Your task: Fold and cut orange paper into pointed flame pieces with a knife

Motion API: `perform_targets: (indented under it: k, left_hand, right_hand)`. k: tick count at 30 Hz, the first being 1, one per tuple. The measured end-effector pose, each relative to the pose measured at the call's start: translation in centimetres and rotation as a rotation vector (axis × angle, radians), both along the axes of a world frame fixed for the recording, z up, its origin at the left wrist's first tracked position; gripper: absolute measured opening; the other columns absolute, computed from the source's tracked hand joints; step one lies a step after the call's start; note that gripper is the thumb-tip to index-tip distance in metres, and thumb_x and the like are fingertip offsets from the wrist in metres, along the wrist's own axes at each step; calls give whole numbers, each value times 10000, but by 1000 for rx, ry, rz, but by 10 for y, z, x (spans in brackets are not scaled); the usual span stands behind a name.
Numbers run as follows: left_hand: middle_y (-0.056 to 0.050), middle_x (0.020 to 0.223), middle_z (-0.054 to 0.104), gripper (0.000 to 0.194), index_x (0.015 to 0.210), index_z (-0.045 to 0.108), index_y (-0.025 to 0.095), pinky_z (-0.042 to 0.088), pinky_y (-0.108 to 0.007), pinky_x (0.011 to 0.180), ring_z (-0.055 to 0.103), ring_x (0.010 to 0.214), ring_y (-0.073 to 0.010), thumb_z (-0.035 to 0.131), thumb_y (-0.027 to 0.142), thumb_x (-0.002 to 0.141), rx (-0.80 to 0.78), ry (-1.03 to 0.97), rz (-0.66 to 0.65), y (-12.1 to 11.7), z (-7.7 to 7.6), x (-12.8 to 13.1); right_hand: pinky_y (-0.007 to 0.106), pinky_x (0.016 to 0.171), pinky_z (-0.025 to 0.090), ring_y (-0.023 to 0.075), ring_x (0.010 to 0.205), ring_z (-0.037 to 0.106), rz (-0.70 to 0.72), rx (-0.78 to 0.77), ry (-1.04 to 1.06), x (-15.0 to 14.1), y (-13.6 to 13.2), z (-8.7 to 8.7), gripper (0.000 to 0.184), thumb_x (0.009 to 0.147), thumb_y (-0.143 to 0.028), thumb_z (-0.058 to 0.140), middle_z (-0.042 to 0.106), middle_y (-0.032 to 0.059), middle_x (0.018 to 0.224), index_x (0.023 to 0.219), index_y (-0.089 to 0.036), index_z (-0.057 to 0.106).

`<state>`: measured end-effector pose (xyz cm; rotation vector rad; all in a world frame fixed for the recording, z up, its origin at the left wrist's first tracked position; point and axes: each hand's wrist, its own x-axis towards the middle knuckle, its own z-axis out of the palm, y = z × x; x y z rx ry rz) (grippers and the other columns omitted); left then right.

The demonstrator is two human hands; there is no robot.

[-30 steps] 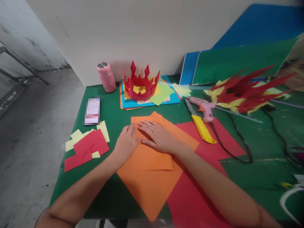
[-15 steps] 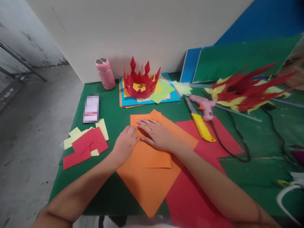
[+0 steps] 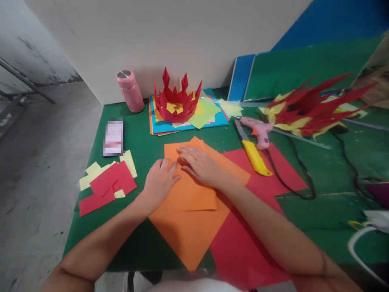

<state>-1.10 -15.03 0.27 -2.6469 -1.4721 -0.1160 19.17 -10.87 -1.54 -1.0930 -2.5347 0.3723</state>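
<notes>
While the loosely curled left hand (image 3: 159, 184) and flatter right hand (image 3: 202, 168) lie, apparently gripping nothing, on orange paper (image 3: 194, 198) atop a larger sheet (image 3: 191, 239) reaching the surface's (image 3: 136, 251) front edge, creasing seems underway; next calls for aligned edges.

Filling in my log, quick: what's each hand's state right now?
Left hand: open, fingers bent, at the left side of the orange paper.
Right hand: open, palm down on it.
</notes>
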Motion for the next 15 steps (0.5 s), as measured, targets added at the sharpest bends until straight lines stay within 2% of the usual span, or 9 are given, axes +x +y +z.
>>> perform_targets:
  k: [2,4,9,12,15]
  left_hand:
    - [-116,1065,634,342,1209,616,149,503,-363,829,570,960,-254,556,404,988,-13,14,4,1,2,1]
    - [-114,1072,634,341,1206,615,142,506,-358,822,573,951,-251,595,387,969,-26,28,14,1,3,1]
    - [-115,1087,623,331,1189,612,143,507,-358,815,578,953,-252,634,368,947,-40,21,34,0,1,1]
    - [-112,1093,614,322,1187,610,157,502,-375,840,575,969,-258,621,377,952,-25,0,46,1,0,0]
    - [-115,1101,614,337,1208,607,161,495,-390,868,576,985,-262,615,384,955,-9,-8,53,1,-1,0]
  right_hand:
    - [517,1029,420,334,1290,512,-100,82,-47,7,5,0,401,1022,-384,398,605,173,1371,1311,-171,577]
    - [503,929,420,352,1153,537,-258,160,-118,15,12,1,319,1000,-388,458,638,185,1238,1163,-177,634]
    - [430,773,372,340,971,515,-580,236,-276,31,24,4,263,983,-397,520,612,173,1006,959,-166,642]
    - [396,727,342,320,927,515,-615,247,-265,37,29,4,296,997,-419,503,600,150,934,888,-176,632]
    - [373,682,318,290,859,513,-555,239,-216,44,32,3,328,1002,-440,491,597,119,844,821,-194,610]
